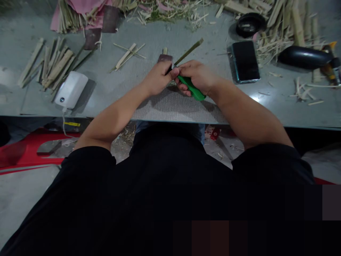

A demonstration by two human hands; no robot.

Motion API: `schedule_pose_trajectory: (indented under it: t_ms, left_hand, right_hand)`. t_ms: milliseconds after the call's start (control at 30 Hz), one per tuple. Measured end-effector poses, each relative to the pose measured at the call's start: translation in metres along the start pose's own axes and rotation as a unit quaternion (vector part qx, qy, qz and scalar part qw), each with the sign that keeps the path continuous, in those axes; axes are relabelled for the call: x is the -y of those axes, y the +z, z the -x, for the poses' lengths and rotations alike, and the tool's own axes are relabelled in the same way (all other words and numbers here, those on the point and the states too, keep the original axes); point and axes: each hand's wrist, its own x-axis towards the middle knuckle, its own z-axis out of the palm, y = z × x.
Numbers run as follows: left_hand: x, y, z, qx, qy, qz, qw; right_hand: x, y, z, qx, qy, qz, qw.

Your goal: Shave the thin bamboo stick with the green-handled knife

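In front of my body, both hands meet over a grey mat (pixel 160 106). My right hand (pixel 198 74) is closed round a green-handled knife (pixel 193 89) with a ribbed grip; a small glint of metal shows near my fingertips, the rest of the blade being hidden. My left hand (pixel 159 77) is closed, thumb against the right fingers. A thin bamboo strip (pixel 189 51) slants up and right from between the hands, its lower end at the left fingers. Just beyond the left knuckles is a dark brown piece (pixel 165 58), perhaps sandpaper.
Split bamboo pieces (pixel 57 65) and a white plugged-in device (pixel 71 90) lie left. Crossed strips (pixel 129 57) are nearer. To the right are a phone (pixel 245 62), a black bowl (pixel 250 24) and a dark case (pixel 303 57). Shavings (pixel 170 12) cover the far side.
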Motion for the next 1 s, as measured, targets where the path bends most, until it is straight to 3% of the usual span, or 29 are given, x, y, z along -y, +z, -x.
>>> schedule_pose_trajectory:
  t_ms: [100, 233, 433, 633, 733, 867, 1000]
  left_hand:
    - [0.005, 0.005, -0.003, -0.053, 0.018, -0.054, 0.997]
    - [-0.006, 0.007, -0.005, -0.066, 0.000, -0.060, 0.996]
    - [-0.036, 0.001, 0.002, -0.063, -0.026, -0.109, 0.992]
    - [-0.047, -0.004, 0.003, -0.060, -0.045, -0.124, 0.990]
    - [-0.043, -0.005, 0.003, -0.051, -0.033, -0.115, 0.992]
    - [-0.018, -0.001, 0.000, -0.031, -0.004, -0.117, 0.993]
    - [-0.003, 0.001, -0.002, -0.035, 0.018, -0.119, 0.992]
  right_hand:
    - [-0.001, 0.003, -0.001, -0.006, -0.011, -0.004, 1.000]
    - [0.000, 0.009, -0.001, -0.031, -0.035, -0.017, 0.999]
    - [0.004, 0.017, 0.000, -0.065, -0.024, -0.024, 0.997]
    - [0.003, 0.021, -0.003, -0.098, -0.035, -0.027, 0.994]
    - [0.001, 0.017, -0.002, -0.083, -0.036, -0.014, 0.996]
    - [0.000, 0.009, 0.001, -0.027, -0.002, 0.013, 1.000]
    - [-0.003, 0.009, 0.001, -0.031, -0.002, 0.013, 0.999]
